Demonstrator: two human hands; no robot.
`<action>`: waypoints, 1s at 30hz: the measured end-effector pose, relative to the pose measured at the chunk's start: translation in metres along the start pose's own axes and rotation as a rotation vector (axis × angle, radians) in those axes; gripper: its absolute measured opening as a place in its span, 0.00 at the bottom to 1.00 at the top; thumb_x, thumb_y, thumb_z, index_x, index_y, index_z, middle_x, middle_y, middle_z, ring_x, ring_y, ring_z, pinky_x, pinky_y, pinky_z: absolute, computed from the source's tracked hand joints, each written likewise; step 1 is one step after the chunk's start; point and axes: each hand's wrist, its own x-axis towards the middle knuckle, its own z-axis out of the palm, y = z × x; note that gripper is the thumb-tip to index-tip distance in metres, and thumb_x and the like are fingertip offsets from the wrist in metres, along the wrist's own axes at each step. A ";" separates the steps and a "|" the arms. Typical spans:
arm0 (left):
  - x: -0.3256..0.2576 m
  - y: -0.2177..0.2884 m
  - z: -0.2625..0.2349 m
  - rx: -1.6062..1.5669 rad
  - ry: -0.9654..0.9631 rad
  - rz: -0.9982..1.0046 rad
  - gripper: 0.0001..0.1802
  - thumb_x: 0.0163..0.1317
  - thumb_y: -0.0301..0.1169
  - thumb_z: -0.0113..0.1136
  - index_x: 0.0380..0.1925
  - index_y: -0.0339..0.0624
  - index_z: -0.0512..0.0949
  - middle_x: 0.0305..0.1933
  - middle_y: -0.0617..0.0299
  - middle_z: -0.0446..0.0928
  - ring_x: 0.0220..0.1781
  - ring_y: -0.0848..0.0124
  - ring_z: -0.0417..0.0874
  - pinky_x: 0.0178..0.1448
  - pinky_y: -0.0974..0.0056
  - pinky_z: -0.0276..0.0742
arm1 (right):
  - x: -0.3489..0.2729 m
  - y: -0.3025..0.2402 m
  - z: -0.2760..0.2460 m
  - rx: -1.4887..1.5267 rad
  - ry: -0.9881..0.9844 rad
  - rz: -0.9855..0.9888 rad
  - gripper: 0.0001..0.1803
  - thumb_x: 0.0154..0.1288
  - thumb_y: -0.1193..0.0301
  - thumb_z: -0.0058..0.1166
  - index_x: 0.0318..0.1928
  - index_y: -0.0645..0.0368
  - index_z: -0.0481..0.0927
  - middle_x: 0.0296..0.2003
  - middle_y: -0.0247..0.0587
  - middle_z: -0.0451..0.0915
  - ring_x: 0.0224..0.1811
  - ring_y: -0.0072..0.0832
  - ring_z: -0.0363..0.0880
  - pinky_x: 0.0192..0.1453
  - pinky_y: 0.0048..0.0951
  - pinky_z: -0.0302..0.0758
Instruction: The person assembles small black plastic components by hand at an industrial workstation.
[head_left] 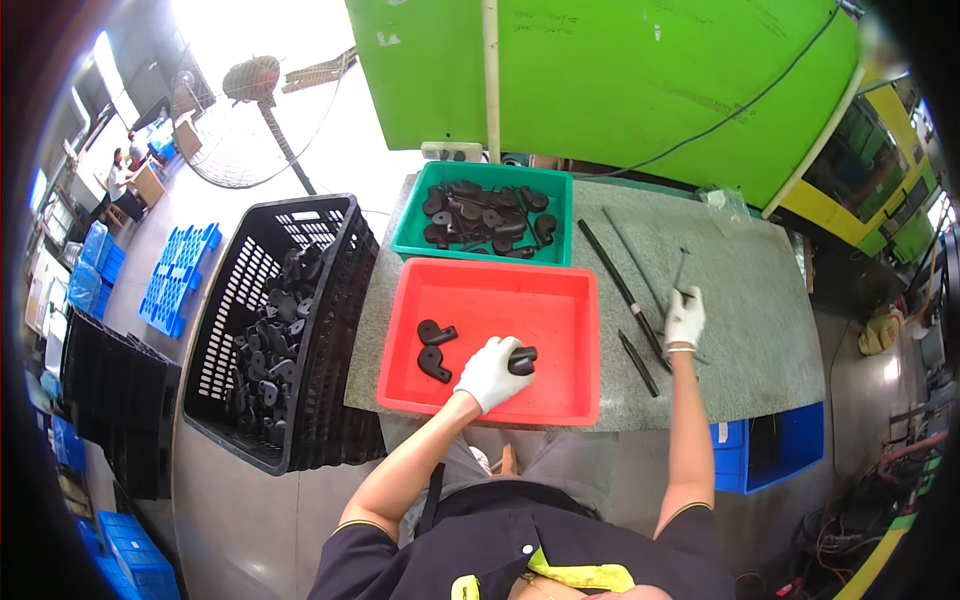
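My left hand (490, 374), in a white glove, is closed around a black plastic part (522, 361) over the red bin (540, 290). Two more black parts with round heads and short stubs, an upper one (434, 332) and a lower one (432, 363), lie in the bin to its left. On the right, my gloved right hand (685, 318) is closed on a thin grey rod-like tool (681, 266) above the grey table. Its exact kind is unclear. Beside that hand lie a long black rod (607, 262), a grey rod (630, 250) and a short black rod (638, 364).
Behind the red bin stands a green bin (402, 235) of similar black parts. A black slatted crate (345, 330) of parts stands left of the table (760, 330). A green panel (640, 90) rises behind; a blue box (735, 465) sits below the right edge.
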 end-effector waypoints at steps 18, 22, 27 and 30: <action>-0.058 -0.032 -0.029 0.269 0.540 0.202 0.12 0.48 0.36 0.71 0.27 0.42 0.79 0.29 0.60 0.79 0.36 0.59 0.78 0.39 0.57 0.73 | 0.035 -0.138 0.215 -0.193 -0.599 -0.312 0.24 0.64 0.56 0.43 0.48 0.62 0.79 0.45 0.62 0.79 0.51 0.53 0.78 0.57 0.45 0.73; -0.058 -0.031 -0.027 0.258 0.553 0.229 0.13 0.48 0.37 0.72 0.25 0.41 0.79 0.28 0.59 0.78 0.33 0.58 0.78 0.37 0.57 0.73 | 0.035 -0.143 0.274 -0.407 -0.700 -0.037 0.24 0.65 0.54 0.42 0.45 0.58 0.83 0.46 0.58 0.80 0.51 0.52 0.79 0.56 0.46 0.75; -0.059 -0.028 -0.031 0.273 0.531 0.204 0.14 0.47 0.38 0.72 0.26 0.41 0.79 0.28 0.58 0.78 0.33 0.58 0.77 0.38 0.57 0.73 | 0.028 -0.159 0.274 -0.456 -0.616 0.139 0.27 0.64 0.46 0.46 0.45 0.54 0.84 0.47 0.49 0.82 0.52 0.46 0.80 0.54 0.43 0.77; -0.059 -0.028 -0.031 0.268 0.551 0.232 0.15 0.47 0.38 0.72 0.26 0.41 0.78 0.29 0.58 0.77 0.34 0.58 0.77 0.38 0.57 0.73 | 0.031 -0.158 0.263 -0.418 -0.438 0.015 0.23 0.66 0.49 0.45 0.44 0.53 0.83 0.42 0.48 0.84 0.47 0.46 0.82 0.49 0.43 0.77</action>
